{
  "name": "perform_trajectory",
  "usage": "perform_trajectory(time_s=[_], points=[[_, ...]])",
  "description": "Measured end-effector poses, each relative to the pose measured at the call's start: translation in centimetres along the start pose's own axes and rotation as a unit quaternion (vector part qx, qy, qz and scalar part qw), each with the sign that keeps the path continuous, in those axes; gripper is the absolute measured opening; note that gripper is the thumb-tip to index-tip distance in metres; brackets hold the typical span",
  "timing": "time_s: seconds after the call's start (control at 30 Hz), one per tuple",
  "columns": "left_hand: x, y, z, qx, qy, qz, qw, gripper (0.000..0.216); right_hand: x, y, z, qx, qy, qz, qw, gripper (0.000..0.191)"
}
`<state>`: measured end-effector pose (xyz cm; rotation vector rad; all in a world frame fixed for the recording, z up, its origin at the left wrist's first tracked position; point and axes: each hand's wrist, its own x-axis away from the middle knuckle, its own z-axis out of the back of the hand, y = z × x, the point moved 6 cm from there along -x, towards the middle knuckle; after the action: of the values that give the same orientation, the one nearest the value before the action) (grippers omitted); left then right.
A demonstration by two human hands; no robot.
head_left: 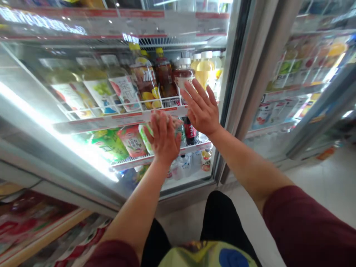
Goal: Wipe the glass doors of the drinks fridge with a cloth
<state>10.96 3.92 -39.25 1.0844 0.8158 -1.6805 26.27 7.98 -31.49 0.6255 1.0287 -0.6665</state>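
My left hand is raised in front of a drinks cooler, its fingers stretched up and nothing held. A faint reflection of it seems to show at its fingertips on the glass door. Higher and to the right, my right hand has its palm toward the cooler and its fingers apart, also holding nothing. Whether either palm touches the glass I cannot tell. Behind my right hand stand a dark tea bottle and pale yellow bottles. A dark bottle with a red label shows between the hands, on a lower shelf.
White-capped bottles line the middle shelf. Green pouches and a red pouch lie below. A metal door frame rises at the right, beside a second cooler with bottles. Packaged goods fill a shelf at the lower left.
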Motion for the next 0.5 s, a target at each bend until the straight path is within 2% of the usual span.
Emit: perform_trajectory(time_s=[0.1,0.2,0.33,0.4,0.5], points=[[5.7,1.9,-3.2,0.057,-0.055,-0.053,0.995,0.063,0.4,0.5,-0.4,-0.015,-0.014,-0.013,1.000,0.058],[8.1,2.3,-4.1,0.086,-0.071,-0.026,0.993,0.071,3.7,0.0,-1.0,-0.041,-0.014,-0.036,0.998,0.057],[7.3,3.6,-2.1,0.173,-0.066,0.016,0.983,0.075,11.6,-4.8,-2.0,-0.137,0.015,-0.068,0.988,0.061],[7.2,4.6,-0.9,0.234,-0.054,0.040,0.970,0.073,15.0,-7.6,-2.8,-0.194,0.025,-0.126,0.972,0.066],[7.6,5.4,0.6,0.290,-0.063,0.040,0.954,0.070,16.7,-9.8,-2.9,-0.221,0.061,-0.207,0.951,0.062]])
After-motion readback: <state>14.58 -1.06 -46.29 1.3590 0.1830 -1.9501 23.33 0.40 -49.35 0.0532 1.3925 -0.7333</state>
